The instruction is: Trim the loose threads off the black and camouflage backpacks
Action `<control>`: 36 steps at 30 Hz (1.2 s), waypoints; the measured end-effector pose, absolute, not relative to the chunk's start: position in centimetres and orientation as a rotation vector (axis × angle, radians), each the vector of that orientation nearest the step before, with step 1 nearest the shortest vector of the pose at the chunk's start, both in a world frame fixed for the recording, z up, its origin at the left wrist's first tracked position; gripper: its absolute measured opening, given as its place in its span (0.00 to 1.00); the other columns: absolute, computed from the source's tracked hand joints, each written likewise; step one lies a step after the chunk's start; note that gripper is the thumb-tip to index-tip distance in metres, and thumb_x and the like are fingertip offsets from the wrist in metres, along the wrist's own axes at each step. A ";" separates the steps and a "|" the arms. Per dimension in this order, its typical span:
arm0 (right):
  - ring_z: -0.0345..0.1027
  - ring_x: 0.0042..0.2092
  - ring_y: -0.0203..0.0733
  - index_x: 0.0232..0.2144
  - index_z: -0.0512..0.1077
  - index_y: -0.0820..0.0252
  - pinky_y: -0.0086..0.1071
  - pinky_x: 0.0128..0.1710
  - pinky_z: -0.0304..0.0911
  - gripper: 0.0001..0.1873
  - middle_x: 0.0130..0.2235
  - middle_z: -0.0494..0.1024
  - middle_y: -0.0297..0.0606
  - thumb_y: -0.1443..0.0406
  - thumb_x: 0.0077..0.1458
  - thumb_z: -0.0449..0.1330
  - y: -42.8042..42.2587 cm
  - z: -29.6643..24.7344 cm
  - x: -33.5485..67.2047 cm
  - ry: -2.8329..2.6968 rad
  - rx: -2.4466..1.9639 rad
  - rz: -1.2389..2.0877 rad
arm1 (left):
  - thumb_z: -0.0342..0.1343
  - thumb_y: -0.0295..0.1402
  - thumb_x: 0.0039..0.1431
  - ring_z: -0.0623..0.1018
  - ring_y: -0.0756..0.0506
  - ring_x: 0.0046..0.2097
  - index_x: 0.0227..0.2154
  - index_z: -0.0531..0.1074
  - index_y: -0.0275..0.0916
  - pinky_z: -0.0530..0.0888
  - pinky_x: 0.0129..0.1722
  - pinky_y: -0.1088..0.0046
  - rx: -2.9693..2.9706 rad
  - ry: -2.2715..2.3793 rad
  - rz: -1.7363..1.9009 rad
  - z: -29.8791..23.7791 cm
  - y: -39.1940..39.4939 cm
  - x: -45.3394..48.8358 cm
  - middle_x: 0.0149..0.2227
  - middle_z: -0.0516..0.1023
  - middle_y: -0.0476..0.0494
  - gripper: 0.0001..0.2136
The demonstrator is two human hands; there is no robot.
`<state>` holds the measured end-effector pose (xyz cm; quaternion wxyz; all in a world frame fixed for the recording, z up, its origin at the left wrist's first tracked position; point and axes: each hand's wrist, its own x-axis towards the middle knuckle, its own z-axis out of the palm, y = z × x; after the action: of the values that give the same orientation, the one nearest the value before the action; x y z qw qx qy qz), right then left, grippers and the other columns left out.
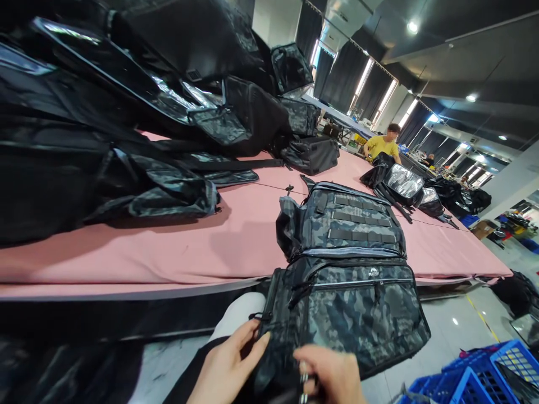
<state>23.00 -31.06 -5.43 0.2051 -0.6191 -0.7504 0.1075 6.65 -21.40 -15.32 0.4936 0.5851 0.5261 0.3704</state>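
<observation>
A dark camouflage backpack (362,320) lies partly on the pink-covered table (248,247), its lower half hanging over the front edge toward me. Its upper panel carries rows of webbing straps, and the lower panel has a zip pocket with a small white logo. At the bag's left side, my left hand (229,362) pinches the fabric edge between thumb and fingers, near a black cord. My right hand (332,373) is closed at the bag's near end, slightly blurred. Small shiny bits show by its fingers, but what it grips is unclear.
Black bags (177,123) are heaped on the table's left and far side. Farther along, a person in a yellow top (385,147) stands behind more bags with silvery lining (404,182). Blue plastic crates (475,376) stand on the floor at lower right.
</observation>
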 end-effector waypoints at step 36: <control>0.70 0.29 0.38 0.31 0.65 0.56 0.29 0.25 0.50 0.02 0.29 0.74 0.33 0.66 0.56 0.54 -25.3 -1.1 24.3 -2.400 -1.956 -0.116 | 0.47 0.38 0.60 0.71 0.46 0.36 0.23 0.68 0.40 0.68 0.39 0.69 1.995 1.153 1.395 -11.7 -17.1 9.3 0.29 0.72 0.46 0.13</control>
<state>24.34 -25.26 -1.12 0.0215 -0.6311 -0.7745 -0.0374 9.28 -17.14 -11.65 0.2223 0.7220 0.4175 0.5049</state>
